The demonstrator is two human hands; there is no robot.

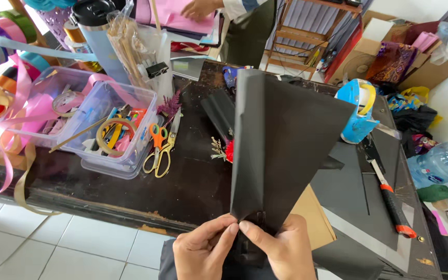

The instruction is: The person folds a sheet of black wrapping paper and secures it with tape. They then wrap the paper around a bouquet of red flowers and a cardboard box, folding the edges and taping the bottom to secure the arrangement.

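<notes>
A large black sheet of wrapping paper [281,140] stands upright in front of me, fanned wide at the top and gathered narrow at the bottom. My left hand [203,254] and my right hand [281,251] pinch its gathered lower end together, thumbs touching at the bottom centre of the view. Behind the sheet a small flower bundle [224,149] with a red bloom and pale sprigs lies on the dark wooden table [193,176]. More black sheets [359,197] lie flat on the table to the right.
Clear plastic boxes [125,150] with tape rolls and tools sit at left, two scissors [161,150] beside them. Coloured ribbons [6,93] hang far left. A blue tape dispenser [359,111] and an orange-handled cutter [390,199] lie right. Another person's hand [198,8] rests on pink paper at the top.
</notes>
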